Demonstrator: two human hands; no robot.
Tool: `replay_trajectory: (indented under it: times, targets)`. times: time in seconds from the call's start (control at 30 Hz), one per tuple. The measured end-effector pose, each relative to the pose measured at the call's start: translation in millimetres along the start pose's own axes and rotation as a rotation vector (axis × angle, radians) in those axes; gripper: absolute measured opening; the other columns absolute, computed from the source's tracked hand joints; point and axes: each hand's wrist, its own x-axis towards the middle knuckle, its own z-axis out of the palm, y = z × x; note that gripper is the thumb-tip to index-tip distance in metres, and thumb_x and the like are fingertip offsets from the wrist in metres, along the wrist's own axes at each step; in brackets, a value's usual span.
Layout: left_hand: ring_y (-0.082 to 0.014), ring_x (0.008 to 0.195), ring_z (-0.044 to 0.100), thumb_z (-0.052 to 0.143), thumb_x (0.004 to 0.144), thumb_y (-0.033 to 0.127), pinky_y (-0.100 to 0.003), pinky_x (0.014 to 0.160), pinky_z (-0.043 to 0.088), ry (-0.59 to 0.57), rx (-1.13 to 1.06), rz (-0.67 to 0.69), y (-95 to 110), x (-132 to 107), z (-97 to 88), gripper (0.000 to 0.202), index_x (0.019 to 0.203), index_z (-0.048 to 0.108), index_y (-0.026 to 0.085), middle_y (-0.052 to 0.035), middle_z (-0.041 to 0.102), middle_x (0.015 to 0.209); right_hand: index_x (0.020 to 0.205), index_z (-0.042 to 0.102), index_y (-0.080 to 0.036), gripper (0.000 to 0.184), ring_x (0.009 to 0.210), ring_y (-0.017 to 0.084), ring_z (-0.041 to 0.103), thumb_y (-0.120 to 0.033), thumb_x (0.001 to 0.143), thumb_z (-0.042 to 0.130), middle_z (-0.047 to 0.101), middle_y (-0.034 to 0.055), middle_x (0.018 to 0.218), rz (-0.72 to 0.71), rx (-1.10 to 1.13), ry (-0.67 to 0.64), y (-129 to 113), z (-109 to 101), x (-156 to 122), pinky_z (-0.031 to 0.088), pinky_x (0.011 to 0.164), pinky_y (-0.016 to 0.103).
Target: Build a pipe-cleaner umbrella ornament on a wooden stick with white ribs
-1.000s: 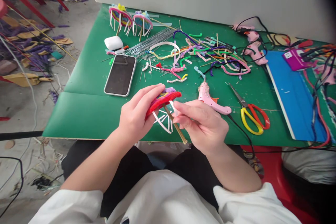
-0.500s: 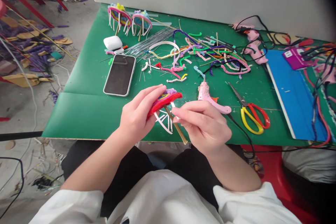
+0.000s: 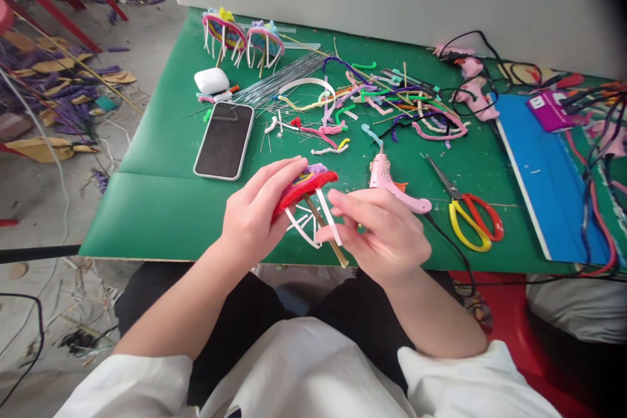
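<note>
My left hand (image 3: 252, 209) is closed around a small umbrella-shaped pipe-cleaner ornament (image 3: 313, 184) with a red rim and purple and yellow on top. A brown stick (image 3: 337, 252) runs down from its underside, and thin white strips hang from the rim. Beside the nearest white strip (image 3: 325, 209) is my right hand (image 3: 389, 232), thumb and fingers apart. The thumb tip lies by the strip; whether it touches is unclear. Just beyond my right hand, a pink glue gun (image 3: 380, 173) lies on the green table (image 3: 147, 209).
Scissors (image 3: 470, 222) and a blue board (image 3: 548, 189) lie to the right. A phone (image 3: 224, 140) and white case (image 3: 211, 81) lie left. Two similar ornaments (image 3: 223, 36) stand at the back. Wires (image 3: 284, 78) and pipe-cleaner pieces (image 3: 441, 121) cover the middle. The glue gun's cord (image 3: 453, 248) trails over the front edge.
My right thumb and fingers have parted from their pinch on the white strip, which now hangs in full view. The ornament has shifted slightly left in my left hand.
</note>
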Motion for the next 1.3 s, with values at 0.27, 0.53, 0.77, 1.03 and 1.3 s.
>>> replay_trajectory:
  times: [0.27,0.53,0.77,1.03,1.3]
  targets:
    - [-0.0167,0.113,0.062,0.049,0.088,0.012,-0.029,0.097,0.052,0.04,0.038,0.019,-4,1,-5.3,0.044,0.131,0.051,0.023,-0.0053,0.064,0.126,0.108,0.068,-0.03,0.027,0.061,0.012,0.061,-0.013,0.089,0.059,0.072,0.0002,0.089,0.236,0.071,0.051,-2,-2,3,0.051,0.053,0.026]
    - [-0.0187,0.116,0.061,0.048,0.091,0.017,-0.029,0.097,0.052,0.014,0.111,0.082,-8,0,-6.7,0.046,0.136,0.047,0.024,-0.008,0.061,0.13,0.081,0.069,-0.02,0.02,0.053,0.01,0.056,-0.038,0.088,0.063,0.068,0.0,0.071,0.626,0.354,-0.163,-13,-4,6,0.045,0.049,0.022]
    - [-0.0184,0.114,0.063,0.051,0.091,0.017,-0.027,0.094,0.053,0.006,0.097,0.11,-5,1,-6.2,0.044,0.135,0.048,0.022,-0.0086,0.062,0.128,0.077,0.067,-0.021,0.013,0.051,0.008,0.051,-0.031,0.085,0.067,0.063,-0.0031,0.066,0.742,0.428,-0.156,-10,3,6,0.041,0.046,0.02]
    - [-0.0175,0.113,0.063,0.048,0.093,0.018,-0.028,0.093,0.054,-0.021,0.085,0.103,-3,2,-6.1,0.042,0.135,0.047,0.022,-0.0086,0.063,0.126,0.074,0.067,-0.022,0.009,0.055,0.008,0.052,-0.024,0.083,0.069,0.062,-0.0041,0.067,0.709,0.391,-0.155,-9,3,8,0.042,0.05,0.022]
    - [-0.0171,0.113,0.063,0.05,0.091,0.015,-0.027,0.094,0.054,-0.013,0.07,0.119,-2,2,-6.1,0.042,0.133,0.048,0.022,-0.0085,0.064,0.125,0.075,0.067,-0.021,0.009,0.055,0.008,0.051,-0.022,0.084,0.067,0.061,-0.0046,0.067,0.669,0.371,-0.142,-8,2,8,0.042,0.049,0.022]
